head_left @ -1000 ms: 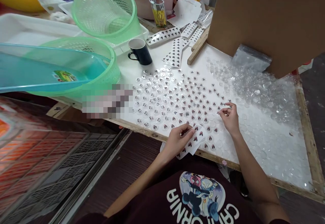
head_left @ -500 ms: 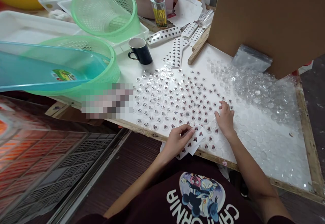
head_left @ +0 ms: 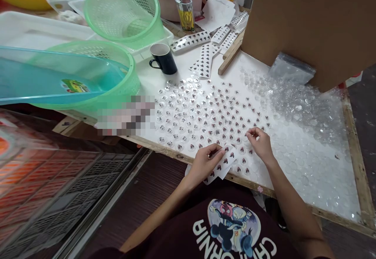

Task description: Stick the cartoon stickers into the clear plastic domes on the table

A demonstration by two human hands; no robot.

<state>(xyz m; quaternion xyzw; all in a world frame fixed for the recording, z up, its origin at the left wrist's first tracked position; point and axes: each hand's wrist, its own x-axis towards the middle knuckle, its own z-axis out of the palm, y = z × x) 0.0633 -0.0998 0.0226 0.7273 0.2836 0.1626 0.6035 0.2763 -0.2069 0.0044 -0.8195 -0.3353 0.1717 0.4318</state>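
My left hand [head_left: 203,163] pinches a white sheet of stickers [head_left: 225,164] at the table's front edge; small dark-and-red figures are printed on it. Over the table, my right hand [head_left: 262,144] has its thumb and forefinger pressed together. A tiny dark sticker [head_left: 246,134] shows at those fingertips. Below and to the left of them lie rows of clear round discs [head_left: 182,127], many with a small printed figure in the middle. Plain clear discs [head_left: 293,161] cover the white surface right of my right hand.
A dark mug [head_left: 167,63] stands behind the discs, near more sticker sheets [head_left: 206,61]. Green baskets [head_left: 133,73] and a blue scoop-shaped container [head_left: 38,75] fill the left. Heaped clear discs [head_left: 308,108] and a cardboard panel [head_left: 308,24] are at right. Wooden strips [head_left: 357,165] edge the table.
My right hand has drawn slightly back and down, and its spread fingers have closed to a pinch on a tiny sticker. My left hand holds the sheet in the same place.
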